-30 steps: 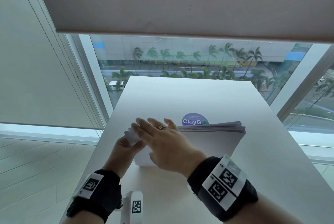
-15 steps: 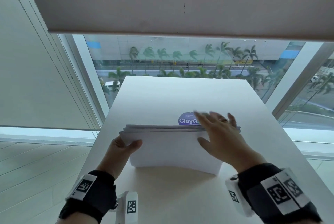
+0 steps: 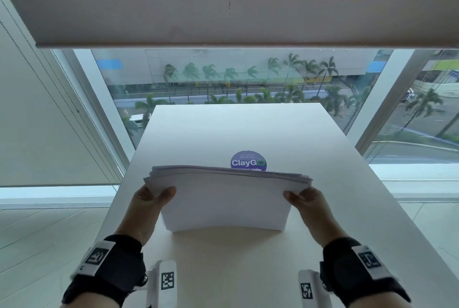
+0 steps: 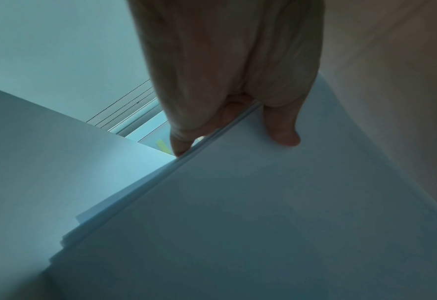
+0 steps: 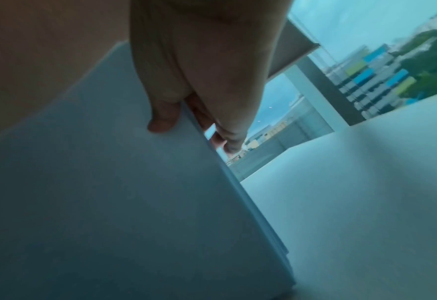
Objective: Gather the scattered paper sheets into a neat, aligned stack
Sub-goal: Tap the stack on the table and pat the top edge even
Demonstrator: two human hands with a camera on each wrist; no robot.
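A stack of white paper sheets (image 3: 226,198) stands upright on its lower edge on the white table (image 3: 248,270), bowed slightly toward me. My left hand (image 3: 156,196) pinches the stack's upper left corner, thumb in front and fingers behind. My right hand (image 3: 301,197) pinches the upper right corner the same way. In the left wrist view the thumb (image 4: 284,130) presses on the paper stack (image 4: 238,223), whose sheet edges are a little fanned. In the right wrist view the thumb (image 5: 163,119) lies on the front sheet of the paper stack (image 5: 109,203), with the fingers behind the stack.
A round purple ClayGo sticker (image 3: 248,161) lies on the table just behind the stack. The table runs out to a window (image 3: 223,79) with a lowered roller blind (image 3: 223,2). The table's left edge drops to the floor (image 3: 37,245).
My right hand slid along the stack's top from the left end to the right corner and now pinches it. The stack stands more upright, held at both corners.
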